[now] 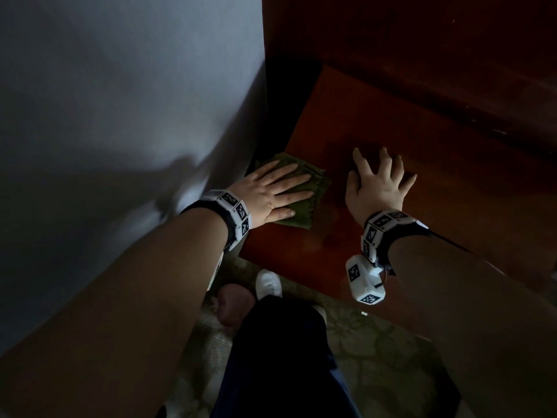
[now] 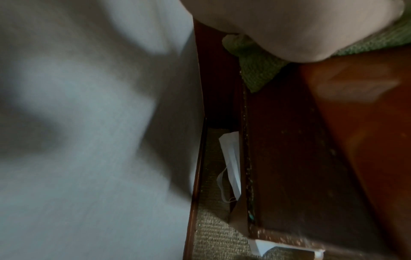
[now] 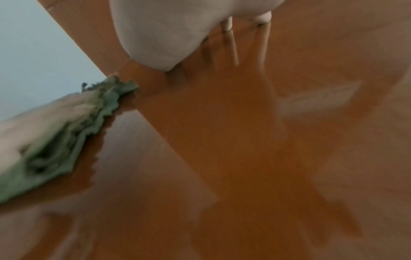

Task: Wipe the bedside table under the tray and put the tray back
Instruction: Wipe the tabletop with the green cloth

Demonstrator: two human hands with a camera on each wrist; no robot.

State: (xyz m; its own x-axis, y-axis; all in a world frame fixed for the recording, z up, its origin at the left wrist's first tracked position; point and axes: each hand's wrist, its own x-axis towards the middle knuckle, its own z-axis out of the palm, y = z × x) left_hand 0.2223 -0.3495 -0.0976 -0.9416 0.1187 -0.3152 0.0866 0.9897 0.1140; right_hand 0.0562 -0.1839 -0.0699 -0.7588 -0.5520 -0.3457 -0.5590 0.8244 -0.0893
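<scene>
The reddish-brown bedside table (image 1: 346, 122) fills the upper right of the head view. A folded green cloth (image 1: 304, 203) lies near its left edge. My left hand (image 1: 271, 191) presses flat on the cloth with straight fingers. The cloth (image 2: 255, 70) shows under my palm in the left wrist view, and as a green cloth (image 3: 66, 140) at the left of the right wrist view. My right hand (image 1: 376, 182) rests on the bare wood to the right of the cloth, fingers spread. No tray is in view.
A pale wall (image 1: 120, 101) runs close along the table's left side. A dark wooden headboard (image 1: 437, 40) stands behind the table. A white face mask (image 2: 231, 167) lies in the gap between wall and table. Patterned carpet (image 1: 376, 342) and my white shoe (image 1: 268, 285) are below.
</scene>
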